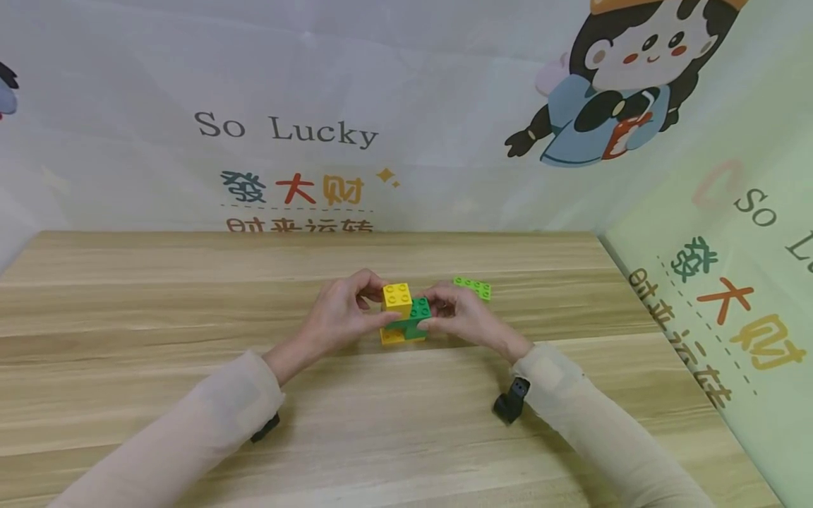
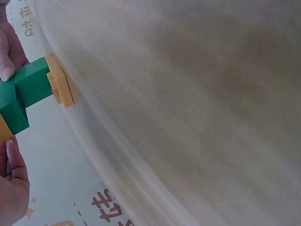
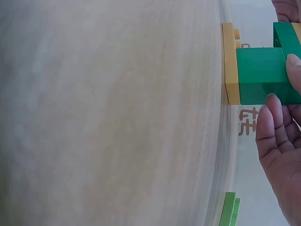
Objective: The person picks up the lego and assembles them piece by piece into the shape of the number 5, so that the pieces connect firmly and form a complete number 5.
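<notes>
In the head view a small stack of toy building bricks stands on the table between both hands. Its base is a flat yellow brick (image 1: 392, 337). Above that sits a green brick (image 3: 258, 75), with a second green brick (image 2: 13, 110) across it, jutting to one side. A square yellow brick (image 1: 396, 302) tops the left part. My left hand (image 1: 339, 310) pinches this yellow brick between thumb and fingers. From the other side my right hand (image 1: 466, 314) grips the upper green brick, thumb in front; its fingers (image 3: 281, 127) are partly hidden behind it in the head view.
A light green flat brick (image 1: 478, 288) lies just behind my right hand. The wooden table (image 1: 159, 296) meets a printed cloth backdrop (image 1: 127, 127) at the back and another on the right. A dark wrist camera (image 1: 511, 401) hangs beneath the right sleeve.
</notes>
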A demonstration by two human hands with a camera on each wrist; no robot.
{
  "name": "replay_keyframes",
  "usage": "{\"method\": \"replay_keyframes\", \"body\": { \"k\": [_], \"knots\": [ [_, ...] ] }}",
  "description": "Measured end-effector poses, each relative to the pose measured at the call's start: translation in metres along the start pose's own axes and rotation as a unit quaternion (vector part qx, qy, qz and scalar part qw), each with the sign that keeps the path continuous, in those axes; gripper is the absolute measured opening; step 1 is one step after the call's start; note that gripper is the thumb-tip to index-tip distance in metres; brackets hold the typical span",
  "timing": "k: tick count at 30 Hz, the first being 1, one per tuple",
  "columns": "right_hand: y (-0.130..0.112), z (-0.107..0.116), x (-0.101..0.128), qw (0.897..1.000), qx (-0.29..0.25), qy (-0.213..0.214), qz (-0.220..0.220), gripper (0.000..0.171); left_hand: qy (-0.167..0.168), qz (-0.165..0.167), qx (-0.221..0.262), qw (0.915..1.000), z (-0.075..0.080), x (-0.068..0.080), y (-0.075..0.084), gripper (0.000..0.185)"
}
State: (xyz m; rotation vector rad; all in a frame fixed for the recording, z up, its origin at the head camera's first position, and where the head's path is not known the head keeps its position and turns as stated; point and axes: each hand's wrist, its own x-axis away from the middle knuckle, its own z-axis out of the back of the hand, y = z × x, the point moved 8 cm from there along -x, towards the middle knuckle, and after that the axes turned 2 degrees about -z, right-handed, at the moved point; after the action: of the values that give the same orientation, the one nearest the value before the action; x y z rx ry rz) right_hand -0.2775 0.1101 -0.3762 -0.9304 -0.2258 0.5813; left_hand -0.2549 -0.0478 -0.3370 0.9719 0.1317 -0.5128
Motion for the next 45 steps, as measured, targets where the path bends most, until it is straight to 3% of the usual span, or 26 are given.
{"method": "replay_keyframes", "body": {
  "k": [20,45],
  "knots": [
    [-0.0002,-0.0001,-0.0004,1.0,-0.001,0.001,0.008,0.035,-0.015,0.014,-0.014,0.9997,-0.0015,-0.0021,-0.0013,0.034],
    [-0.0026,0.0003,0.0004,1.0,0.006,0.006,0.006,0.036,0.025,0.009,0.028,0.9992,-0.0061,0.004,-0.008,0.04]
  ]
}}
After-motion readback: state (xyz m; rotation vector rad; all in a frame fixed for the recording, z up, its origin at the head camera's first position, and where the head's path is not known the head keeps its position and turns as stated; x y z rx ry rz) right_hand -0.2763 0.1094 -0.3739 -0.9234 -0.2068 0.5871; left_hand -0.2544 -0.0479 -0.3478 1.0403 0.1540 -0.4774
